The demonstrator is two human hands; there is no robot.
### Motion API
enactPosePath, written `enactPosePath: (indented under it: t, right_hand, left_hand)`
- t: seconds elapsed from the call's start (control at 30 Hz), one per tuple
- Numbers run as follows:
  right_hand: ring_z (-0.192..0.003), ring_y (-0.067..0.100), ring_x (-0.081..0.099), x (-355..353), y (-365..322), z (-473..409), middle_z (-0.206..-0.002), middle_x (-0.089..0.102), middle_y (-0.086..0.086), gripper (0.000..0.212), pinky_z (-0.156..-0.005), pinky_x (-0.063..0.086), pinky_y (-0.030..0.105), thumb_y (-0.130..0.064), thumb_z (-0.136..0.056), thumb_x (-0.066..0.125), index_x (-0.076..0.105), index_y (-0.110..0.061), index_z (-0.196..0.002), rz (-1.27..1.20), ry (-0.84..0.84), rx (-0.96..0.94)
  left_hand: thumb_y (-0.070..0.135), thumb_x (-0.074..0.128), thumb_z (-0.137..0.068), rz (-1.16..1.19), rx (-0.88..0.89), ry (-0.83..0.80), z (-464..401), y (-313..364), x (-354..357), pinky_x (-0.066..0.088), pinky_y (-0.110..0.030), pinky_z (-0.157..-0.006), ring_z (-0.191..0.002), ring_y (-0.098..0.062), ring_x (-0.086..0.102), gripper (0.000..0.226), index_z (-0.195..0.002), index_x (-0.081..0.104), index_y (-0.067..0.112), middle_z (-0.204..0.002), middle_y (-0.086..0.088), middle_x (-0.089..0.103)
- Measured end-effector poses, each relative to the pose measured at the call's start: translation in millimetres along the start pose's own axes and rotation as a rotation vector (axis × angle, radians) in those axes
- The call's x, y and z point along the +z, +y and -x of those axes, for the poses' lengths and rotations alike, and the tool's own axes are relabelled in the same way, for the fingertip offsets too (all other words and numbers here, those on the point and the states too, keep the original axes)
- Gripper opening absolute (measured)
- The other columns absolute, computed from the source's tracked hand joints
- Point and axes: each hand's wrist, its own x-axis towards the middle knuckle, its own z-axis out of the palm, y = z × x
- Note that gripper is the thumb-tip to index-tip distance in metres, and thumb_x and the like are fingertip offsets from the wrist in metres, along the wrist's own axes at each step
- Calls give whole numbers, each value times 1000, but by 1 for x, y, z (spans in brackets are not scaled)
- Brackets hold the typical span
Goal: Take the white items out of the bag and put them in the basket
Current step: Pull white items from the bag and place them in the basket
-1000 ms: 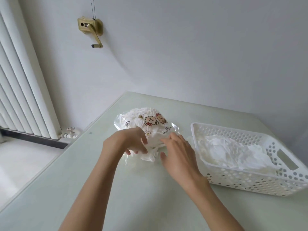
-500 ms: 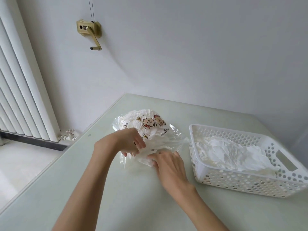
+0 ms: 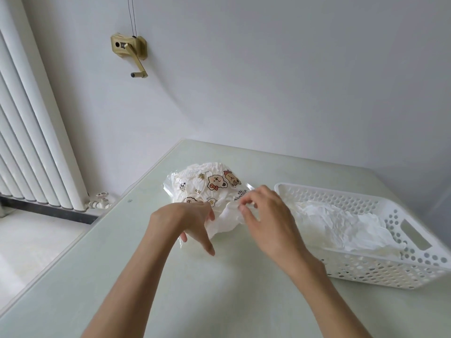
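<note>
Two hands at bag [image 3: 207, 186] mouth, right hand [image 3: 266, 215] pinching white item [image 3: 227, 219]

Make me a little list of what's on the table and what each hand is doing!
bag: clear bag with cartoon animals, lying on the table, white items inside
white item: partly out of the bag's mouth
left hand: fingers spread, resting on the bag
right hand: pinching the white item
basket: white basket to the right of the bag, white items already inside
</note>
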Motion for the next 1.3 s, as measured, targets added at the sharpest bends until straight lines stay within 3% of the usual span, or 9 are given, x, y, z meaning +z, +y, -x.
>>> enactPosePath:
  t: [0.2, 0.3, 0.47, 0.57, 0.67, 0.8, 0.9, 1.07, 1.3]
  right_hand:
    - [-63, -4, 58, -24, 17, -3, -79, 69, -12, 10, -58, 37, 12, -22, -98, 51, 56, -17, -92, -388, -137, 160]
    - [-59, 13, 56, -29, 21, -3, -72, 70, -9, 11, -61, 36, 21, -22, -99, 49, 54, -14, -93, -485, -137, 189]
    - [-61, -2, 55, -41, 23, -8, -66, 63, -15, 9, -64, 45, 12, -16, -97, 51, 57, -14, -92, -715, 81, 299]
    - [-71, 8, 59, -51, 21, -11, -87, 64, -1, 14, -74, 53, 23, -23, -97, 49, 60, -16, -95, -792, 175, 421]
    - [-77, 12, 68, -60, 14, -12, -108, 66, 4, 46, -85, 54, 36, -55, -94, 41, 59, -20, -118, -881, 84, 438]
    - [-105, 7, 63, -71, 4, -4, -117, 63, -5, 78, -85, 55, 27, -87, -67, 40, 56, -36, -124, -854, -113, 359]
    - [-92, 14, 70, -76, 1, 1, -97, 73, 6, 65, -84, 57, 33, -67, -69, 61, 68, -13, -104, -783, -138, 318]
    - [-73, 21, 71, -85, 22, 1, -78, 73, 10, 17, -69, 57, 31, -23, -82, 72, 71, -7, -81, -772, 219, 385]
    - [-77, 8, 66, -121, 55, 11, -79, 69, -4, 14, -75, 51, 23, -22, -92, 60, 69, -17, -82, -1246, 345, 493]
  left_hand:
    - [53, 71, -77, 30, 174, 221, 0, 0, -4, 37, -26, -85, -104, -12, 46, 46, -114, 58, 28, -112, 9, 46]
    - [48, 72, -79, 111, 315, 364, -3, 4, -5, 31, -23, -88, -113, -12, 40, 37, -109, 64, 27, -115, 10, 46]
    - [36, 68, -86, 414, 461, 496, 1, 14, -11, 45, -20, -77, -83, 1, 58, 8, -84, 65, 29, -86, 18, 61]
    - [27, 65, -90, 769, 566, 579, 13, 27, -18, 49, -16, -72, -80, -3, 67, 14, -85, 69, 14, -83, 5, 71]
    - [27, 65, -91, 905, 543, 565, 20, 40, -20, 53, -19, -73, -79, -12, 69, 21, -88, 67, 6, -82, 1, 73]
    - [25, 67, -86, 853, 421, 603, 24, 51, -19, 51, -25, -62, -55, -9, 63, 18, -82, 67, 7, -60, 1, 67]
    - [24, 67, -84, 818, 429, 625, 31, 57, -19, 50, -29, -61, -55, -7, 62, 16, -81, 68, 8, -66, 0, 70]
    - [23, 64, -88, 850, 450, 555, 38, 60, -22, 55, -35, -80, -81, -17, 69, 12, -84, 72, 15, -82, 4, 74]
    - [24, 52, -97, 1053, 529, 301, 41, 89, -19, 53, -26, -90, -90, -8, 71, 26, -99, 71, 6, -92, 1, 76]
